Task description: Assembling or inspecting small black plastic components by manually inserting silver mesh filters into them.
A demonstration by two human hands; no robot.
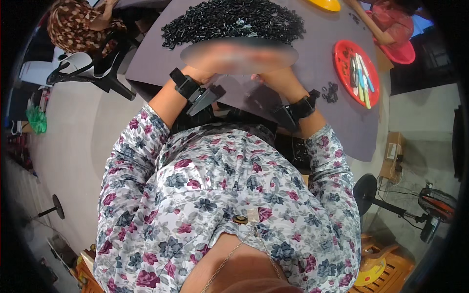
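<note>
Both hands are close together over the near edge of the table, just in front of a wide heap of small black pieces (229,22). A blurred oval covers most of my left hand (201,67) and my right hand (276,68). Their fingers cannot be made out, nor anything they may hold. One fingertip of the right hand shows below the blur. Each wrist wears a black strap with a dark device, the left wrist device (188,88) and the right wrist device (300,108).
A red oval tray (342,73) with several coloured-handled tools (361,80) lies at the right. Beside it are a few loose black pieces (330,93) on the grey tabletop (351,132). Other people sit far left and far right. A black chair (93,73) stands left, a fan (435,205) lower right.
</note>
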